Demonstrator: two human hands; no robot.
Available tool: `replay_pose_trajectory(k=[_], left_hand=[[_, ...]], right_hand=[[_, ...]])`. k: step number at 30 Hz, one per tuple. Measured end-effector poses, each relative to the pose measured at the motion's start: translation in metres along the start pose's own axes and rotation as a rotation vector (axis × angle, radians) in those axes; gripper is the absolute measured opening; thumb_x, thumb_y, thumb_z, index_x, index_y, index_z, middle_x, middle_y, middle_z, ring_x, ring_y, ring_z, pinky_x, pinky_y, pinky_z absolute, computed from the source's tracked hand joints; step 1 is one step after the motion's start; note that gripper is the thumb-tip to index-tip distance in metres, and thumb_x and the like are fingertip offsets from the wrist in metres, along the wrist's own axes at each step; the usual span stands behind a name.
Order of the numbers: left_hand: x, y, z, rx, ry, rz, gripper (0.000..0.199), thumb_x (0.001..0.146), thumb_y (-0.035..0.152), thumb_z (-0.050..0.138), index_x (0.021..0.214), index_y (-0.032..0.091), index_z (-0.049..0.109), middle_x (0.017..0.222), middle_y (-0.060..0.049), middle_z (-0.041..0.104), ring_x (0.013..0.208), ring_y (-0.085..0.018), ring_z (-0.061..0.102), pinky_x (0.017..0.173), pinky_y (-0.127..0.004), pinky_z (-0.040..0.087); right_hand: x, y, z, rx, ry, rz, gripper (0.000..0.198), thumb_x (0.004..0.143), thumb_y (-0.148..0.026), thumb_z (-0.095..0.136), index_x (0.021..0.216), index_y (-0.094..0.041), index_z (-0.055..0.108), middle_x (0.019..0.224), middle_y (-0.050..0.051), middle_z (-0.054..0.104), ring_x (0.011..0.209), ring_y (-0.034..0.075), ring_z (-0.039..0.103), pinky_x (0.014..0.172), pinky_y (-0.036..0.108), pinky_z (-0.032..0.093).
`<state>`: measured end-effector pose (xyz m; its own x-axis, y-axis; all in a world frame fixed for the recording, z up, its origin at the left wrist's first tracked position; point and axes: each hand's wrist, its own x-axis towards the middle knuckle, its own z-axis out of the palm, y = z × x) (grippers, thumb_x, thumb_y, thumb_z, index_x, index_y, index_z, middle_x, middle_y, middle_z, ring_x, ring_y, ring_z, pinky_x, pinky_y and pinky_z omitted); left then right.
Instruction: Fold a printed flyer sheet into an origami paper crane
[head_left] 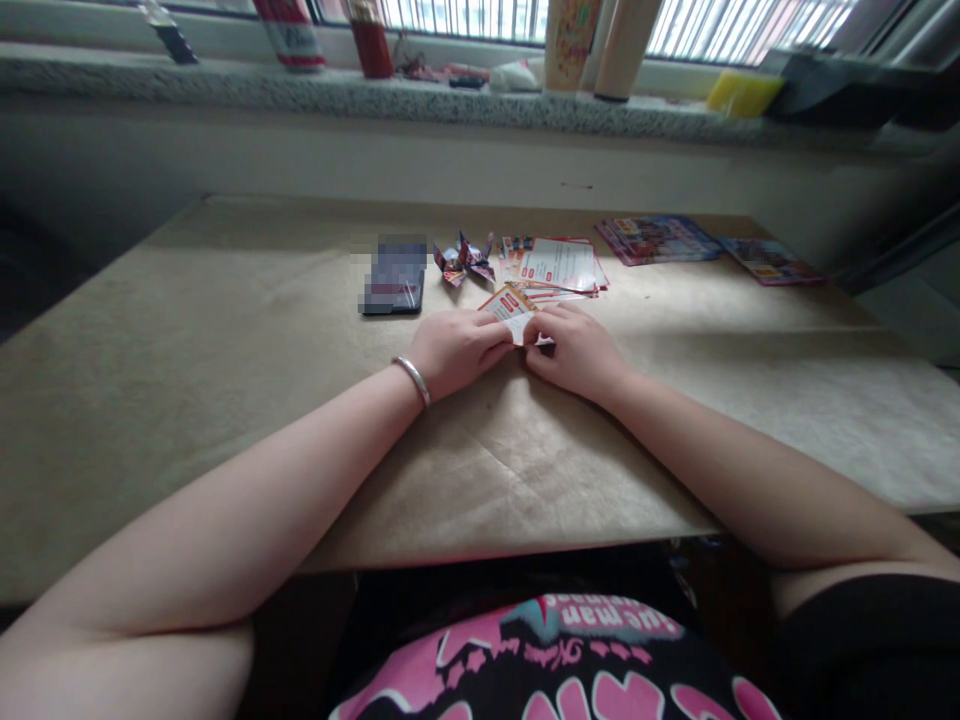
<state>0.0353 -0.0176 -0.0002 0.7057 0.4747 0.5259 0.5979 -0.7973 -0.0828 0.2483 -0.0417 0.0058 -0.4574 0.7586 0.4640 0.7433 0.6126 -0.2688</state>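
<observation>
Between the two hands, mid-tabletop (225, 360): one folded paper (510, 303), printed orange and white, held at both sides.

Left hand (454, 350): narrow, fingers together, gripping the paper's left, near part; silver bracelet (412, 380) at wrist.

Right hand (577, 350): fingers curled in a pinch on the paper's right, near part.

Relation: paper lies directly between the fingertips, neither hand nearer, both touching. Its visible part slants away from the body, toward far left; true long axis cannot be told, fingers covering the near end.

Just beyond the paper: one folded paper figure (472, 262), dark-patterned, points raised; to its right, one loose stack of printed sheets (566, 265), white faces up.

Left of the figure: one dark phone (397, 285), flat, image partly blurred.

Farther right: one fanned pile of colourful cards (660, 240); just beside it, a smaller card group (772, 260).

Beyond the tabletop: speckled windowsill (450, 102), bearing a red-and-white can (291, 35), a red jar (371, 45) and a yellow item (744, 93).
</observation>
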Motion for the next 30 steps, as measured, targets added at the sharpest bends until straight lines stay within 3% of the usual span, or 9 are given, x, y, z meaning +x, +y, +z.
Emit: replay_pose_trajectory(k=[10,16,30], left_hand=[[0.005,0.009,-0.002,0.024,0.011,0.011,0.031,0.097,0.032,0.047,0.077,0.019,0.067,0.079,-0.005,0.071,0.073,-0.018,0.061,0.064,-0.031,0.04],[0.005,0.006,-0.006,0.039,0.024,-0.066,0.026,0.093,0.028,0.05,0.074,0.018,0.065,0.078,-0.007,0.07,0.073,-0.02,0.057,0.064,-0.033,0.039],[0.004,0.004,-0.014,0.051,-0.014,-0.08,0.026,0.093,0.03,0.048,0.078,0.019,0.067,0.08,-0.007,0.069,0.074,-0.02,0.056,0.066,-0.033,0.037]], right_hand=[[0.001,-0.003,0.002,0.056,-0.007,0.018,0.005,0.077,-0.019,0.058,0.074,-0.022,0.055,0.084,0.005,0.066,0.086,0.023,0.058,0.077,0.034,0.044],[0.0,0.005,0.0,0.182,0.02,0.06,0.008,0.074,-0.017,0.059,0.071,-0.022,0.054,0.08,0.003,0.063,0.08,0.019,0.056,0.073,0.031,0.043],[-0.004,0.014,-0.007,0.298,-0.066,0.139,0.005,0.072,-0.015,0.059,0.071,-0.02,0.058,0.074,0.001,0.061,0.068,0.014,0.054,0.064,0.027,0.042]])
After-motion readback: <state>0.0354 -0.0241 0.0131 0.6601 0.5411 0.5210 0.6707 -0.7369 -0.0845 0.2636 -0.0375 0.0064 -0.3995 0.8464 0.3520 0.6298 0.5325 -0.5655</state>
